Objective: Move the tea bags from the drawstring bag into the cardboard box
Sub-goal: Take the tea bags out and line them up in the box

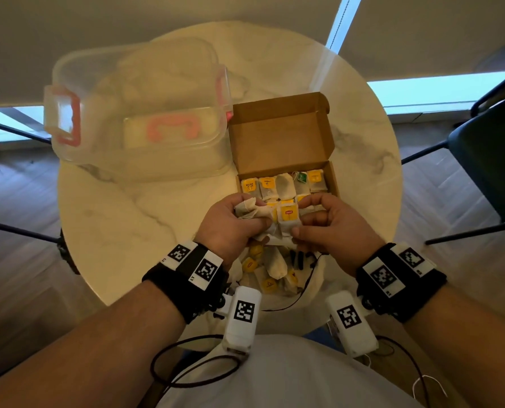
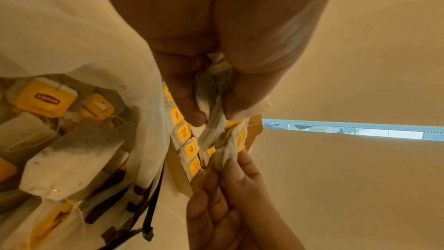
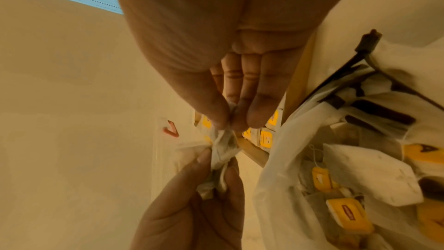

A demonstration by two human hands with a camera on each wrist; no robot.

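Note:
The open cardboard box [image 1: 283, 134] sits on the table with a row of tea bags [image 1: 283, 185] in it. Just in front of it, my left hand [image 1: 257, 214] grips a crumpled bunch of tea bags [image 2: 212, 86]. My right hand [image 1: 296, 220] pinches one tea bag with a yellow tag [image 1: 288, 220] that still touches the bunch. In the right wrist view the thumb and fingertips [image 3: 216, 115] squeeze its paper. The white mesh drawstring bag [image 1: 313, 278] lies open under both hands, with several more tea bags [image 2: 69, 157] inside.
A clear plastic tub with pink latches [image 1: 139, 119] stands left of the box on the round marble table [image 1: 121, 219]. Dark chairs [image 1: 492, 148] stand around the table. The bag's black cord [image 1: 304, 293] trails over the near edge.

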